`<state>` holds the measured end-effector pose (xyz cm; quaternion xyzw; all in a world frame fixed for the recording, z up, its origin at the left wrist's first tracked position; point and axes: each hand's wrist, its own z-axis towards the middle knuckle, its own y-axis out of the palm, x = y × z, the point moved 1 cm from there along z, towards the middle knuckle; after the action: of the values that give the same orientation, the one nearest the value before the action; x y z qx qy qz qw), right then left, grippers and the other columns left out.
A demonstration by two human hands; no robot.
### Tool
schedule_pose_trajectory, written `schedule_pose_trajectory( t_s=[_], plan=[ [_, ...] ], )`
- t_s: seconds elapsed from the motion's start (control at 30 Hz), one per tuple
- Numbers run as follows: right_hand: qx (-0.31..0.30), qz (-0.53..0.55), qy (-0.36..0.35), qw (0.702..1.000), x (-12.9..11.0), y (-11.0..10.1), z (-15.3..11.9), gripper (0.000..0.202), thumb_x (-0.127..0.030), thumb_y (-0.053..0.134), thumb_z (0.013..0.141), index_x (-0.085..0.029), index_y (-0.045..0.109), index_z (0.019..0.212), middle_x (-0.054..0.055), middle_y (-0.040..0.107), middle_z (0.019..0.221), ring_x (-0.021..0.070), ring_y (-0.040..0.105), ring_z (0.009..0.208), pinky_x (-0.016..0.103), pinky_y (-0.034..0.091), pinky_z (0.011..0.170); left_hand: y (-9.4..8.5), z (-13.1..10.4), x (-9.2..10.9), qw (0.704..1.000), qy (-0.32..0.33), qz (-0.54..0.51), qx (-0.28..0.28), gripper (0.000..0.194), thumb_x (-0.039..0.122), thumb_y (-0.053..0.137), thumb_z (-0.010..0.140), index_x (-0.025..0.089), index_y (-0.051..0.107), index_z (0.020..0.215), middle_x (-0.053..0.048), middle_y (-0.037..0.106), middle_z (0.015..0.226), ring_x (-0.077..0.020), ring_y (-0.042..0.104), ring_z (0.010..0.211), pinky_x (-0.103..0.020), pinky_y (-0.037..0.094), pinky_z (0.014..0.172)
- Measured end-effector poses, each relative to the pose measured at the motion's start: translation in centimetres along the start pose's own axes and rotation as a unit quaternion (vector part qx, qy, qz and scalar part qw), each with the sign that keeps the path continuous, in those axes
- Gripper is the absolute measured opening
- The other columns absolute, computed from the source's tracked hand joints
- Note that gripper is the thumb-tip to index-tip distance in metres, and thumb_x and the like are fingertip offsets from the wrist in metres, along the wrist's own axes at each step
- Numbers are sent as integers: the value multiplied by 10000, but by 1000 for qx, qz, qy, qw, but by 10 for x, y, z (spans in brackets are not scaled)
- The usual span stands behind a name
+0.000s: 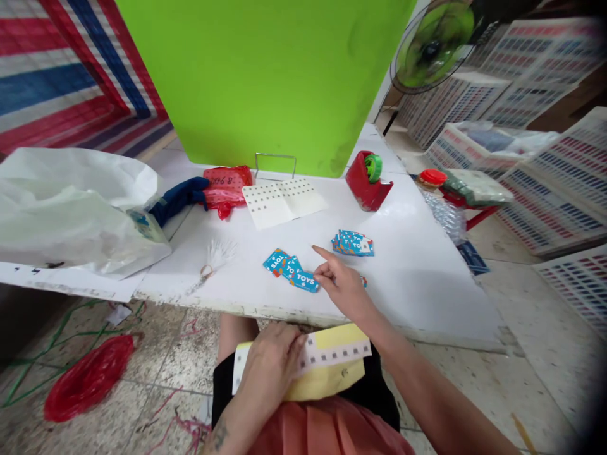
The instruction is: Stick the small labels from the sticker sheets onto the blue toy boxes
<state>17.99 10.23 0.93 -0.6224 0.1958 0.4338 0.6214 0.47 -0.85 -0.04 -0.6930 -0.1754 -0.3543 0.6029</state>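
My left hand (275, 354) holds a yellow-backed sheet of small labels (332, 363) over my lap, its fingers curled on the paper. Above the white table, my right hand (339, 278) has its index finger stretched out, with the thumb and other fingers bent together at the edge of a blue "TOYS" card (303, 280). That card overlaps other blue cards (275, 260) to its left. Behind the right hand lies a pile of blue cards (353, 243), the front one bearing a small label. Part of another card shows beside the wrist. Whether the fingertips grip anything is too small to tell.
A red tape dispenser (367, 183), label sheets (279, 202), a red packet (227, 186) and clear plastic fasteners (218, 256) are on the table (417, 278). A white bag (80, 208) sits left. A green board (279, 82) stands behind; a fan and crates are right.
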Motion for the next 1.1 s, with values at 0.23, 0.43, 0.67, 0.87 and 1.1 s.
schedule_pose_trajectory(
  t_s=[0.23,0.43,0.67,0.87,1.1],
  plan=[
    [-78,-24,34,996,1,-9,-32,579,-65,506,795,-224,417,1345,2,641,815,150,605,721,302,496,713,20,-3,18,974,185,123,42,175,147,437,925,172,597,988,-72,498,1357,-249,361,1307,-451,328,1047],
    [41,-96,-8,994,-2,-13,-44,123,-171,573,824,-188,626,933,76,574,983,215,555,956,376,471,829,35,4,12,965,188,178,49,144,183,480,920,166,617,963,-64,490,1380,-245,374,1315,-431,343,1032],
    [-36,-119,36,992,0,-8,-46,122,-128,521,853,-180,562,750,25,545,834,163,567,793,313,465,733,38,3,12,950,197,237,49,145,175,507,896,170,630,973,-65,530,1328,-267,417,1275,-435,345,1022],
    [-71,-168,33,983,-2,-6,-38,102,-120,531,863,-173,574,788,52,557,887,184,574,916,318,451,820,40,5,10,943,201,262,48,167,173,487,901,175,636,977,-67,541,1301,-269,411,1273,-435,347,1013],
    [-81,-188,27,978,1,-4,-37,95,-132,525,873,-172,579,806,59,560,908,190,582,932,323,457,831,39,6,14,943,198,263,44,150,178,496,901,171,640,943,-67,533,1312,-279,423,1260,-432,371,983]
  ],
)
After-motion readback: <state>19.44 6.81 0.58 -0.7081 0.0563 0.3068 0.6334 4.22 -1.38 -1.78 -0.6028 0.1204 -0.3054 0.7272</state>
